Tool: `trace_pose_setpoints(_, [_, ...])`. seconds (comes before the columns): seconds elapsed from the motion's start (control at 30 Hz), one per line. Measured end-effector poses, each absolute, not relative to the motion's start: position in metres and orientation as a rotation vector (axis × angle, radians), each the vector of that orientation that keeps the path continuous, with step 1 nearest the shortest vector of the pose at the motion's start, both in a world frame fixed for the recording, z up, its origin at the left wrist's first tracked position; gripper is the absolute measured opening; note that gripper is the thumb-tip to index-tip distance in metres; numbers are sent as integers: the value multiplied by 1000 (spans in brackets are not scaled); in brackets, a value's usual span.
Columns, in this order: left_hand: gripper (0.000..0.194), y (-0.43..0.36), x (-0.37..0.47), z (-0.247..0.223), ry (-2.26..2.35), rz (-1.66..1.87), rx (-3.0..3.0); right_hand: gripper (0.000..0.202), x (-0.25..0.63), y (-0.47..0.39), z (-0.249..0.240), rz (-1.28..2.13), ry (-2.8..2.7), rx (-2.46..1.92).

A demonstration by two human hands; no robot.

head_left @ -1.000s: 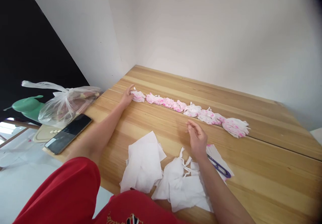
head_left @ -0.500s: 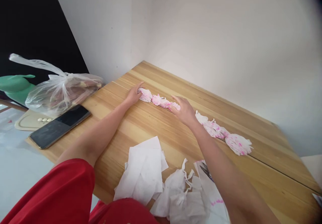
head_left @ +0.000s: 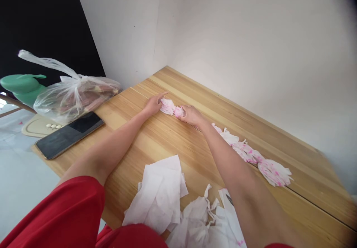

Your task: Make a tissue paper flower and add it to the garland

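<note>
A row of white paper bunches with pink marks lies across the wooden table (head_left: 167,140). My left hand (head_left: 154,105) touches the outer edge of the far-left bunch (head_left: 167,106), its fingers apart. Farther right, my right hand (head_left: 192,115) is closed around a small pink-marked bunch (head_left: 178,111) that shows at its fingertips. More bunches (head_left: 248,153) run to the right behind my right forearm, ending in a fuller one (head_left: 275,172). Flat white sheets (head_left: 161,192) are stacked near my lap, beside plain white tied pieces (head_left: 195,214).
On the left lie a black phone (head_left: 69,134), a tied clear plastic bag (head_left: 78,97) and a beige board (head_left: 37,126) with several small white pieces. A green container (head_left: 26,88) stands behind them. Walls border the table's far side. Scissors are mostly hidden by my right forearm.
My right hand has moved left along the row and its fingers have closed in on a bunch. My left hand stays at the left end. The view has shifted slightly.
</note>
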State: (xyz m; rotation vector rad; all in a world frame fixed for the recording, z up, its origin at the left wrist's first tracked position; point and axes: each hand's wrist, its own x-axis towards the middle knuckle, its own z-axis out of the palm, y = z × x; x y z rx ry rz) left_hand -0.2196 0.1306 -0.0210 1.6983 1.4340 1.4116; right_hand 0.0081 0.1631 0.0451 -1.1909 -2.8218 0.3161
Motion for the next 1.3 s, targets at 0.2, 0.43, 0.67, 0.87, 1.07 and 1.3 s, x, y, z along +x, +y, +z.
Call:
trace_pose_setpoints(0.2, [72,134,-216,-27,1337,1414,1656,50,19,168,40,378,-2869,-963])
trace_pose_setpoints(0.43, [72,129,-202,-24,1292,1369,1692,60,34,162,39,453,-2891,-894])
trace_pose_setpoints(0.67, [75,123,-200,-15,1306,1370,1659,58,54,147,95,654,-2575,-1071])
trace_pose_setpoints(0.87, [79,123,-203,-11,1257,1405,1583,31,90,63,166,685,-2217,-1066])
trace_pose_setpoints(1.07, [82,123,-204,-12,1249,1410,1541,25,126,-36,189,643,-2351,-990])
trace_pose_setpoints(1.3, [80,120,-206,-11,1236,1438,1488,34,169,17,148,432,-2269,-1327])
